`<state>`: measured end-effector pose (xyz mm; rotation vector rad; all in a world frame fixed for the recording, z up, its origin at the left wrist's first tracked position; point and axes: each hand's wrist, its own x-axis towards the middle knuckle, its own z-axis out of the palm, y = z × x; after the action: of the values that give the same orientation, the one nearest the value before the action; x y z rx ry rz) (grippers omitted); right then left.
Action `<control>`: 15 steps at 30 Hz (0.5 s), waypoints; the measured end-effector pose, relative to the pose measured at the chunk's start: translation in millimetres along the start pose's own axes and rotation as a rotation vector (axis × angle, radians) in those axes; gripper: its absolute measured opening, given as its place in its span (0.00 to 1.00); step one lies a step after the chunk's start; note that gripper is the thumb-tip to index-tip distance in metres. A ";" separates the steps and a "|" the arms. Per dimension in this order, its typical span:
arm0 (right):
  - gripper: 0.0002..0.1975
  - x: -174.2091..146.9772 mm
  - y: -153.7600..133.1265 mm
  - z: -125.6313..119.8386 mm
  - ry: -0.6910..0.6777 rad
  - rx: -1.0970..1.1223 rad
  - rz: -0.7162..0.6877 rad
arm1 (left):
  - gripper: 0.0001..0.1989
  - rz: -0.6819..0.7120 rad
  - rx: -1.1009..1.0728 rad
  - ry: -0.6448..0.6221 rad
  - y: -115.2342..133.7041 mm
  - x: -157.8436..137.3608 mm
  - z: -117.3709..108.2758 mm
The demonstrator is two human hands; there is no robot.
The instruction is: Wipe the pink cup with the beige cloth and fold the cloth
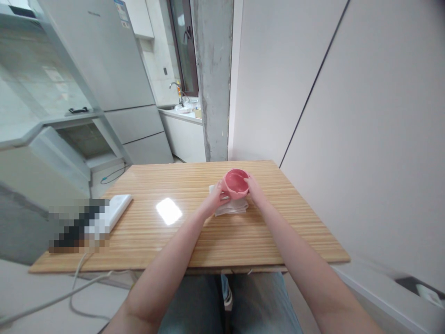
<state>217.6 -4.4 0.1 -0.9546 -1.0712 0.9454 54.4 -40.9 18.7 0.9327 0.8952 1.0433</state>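
A pink bowl is tilted so that its open inside faces me, held between both hands over the table. My left hand grips its left side, the fingers reaching underneath. On the right side, my right hand holds the wall, with the thumb at the rim. Below the bowl, a folded white cloth lies on the wooden table; the bowl hides part of it. Whether the bowl touches the cloth I cannot tell.
A white power strip lies at the table's left, beside a blurred-out dark patch. Cables run off the left front edge. The wood-grain table meets a pale wall panel at right. Behind stand a fridge and a sink tap.
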 end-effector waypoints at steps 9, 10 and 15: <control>0.22 24.5 -9.5 -96.0 0.756 -0.665 0.046 | 0.23 0.402 0.834 -0.295 -5.8 -4.3 -21.4; 0.22 24.1 -9.4 -101.6 0.774 -0.689 0.078 | 0.23 0.415 0.875 -0.306 -6.2 -4.2 -22.1; 0.24 28.0 -3.0 -113.6 0.740 -0.735 0.139 | 0.24 0.450 1.029 -0.342 -4.4 -4.7 -22.8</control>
<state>333.7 3.3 -12.4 -1.8208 -0.6982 0.2112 33.5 -42.0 7.6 2.1803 0.9417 0.7056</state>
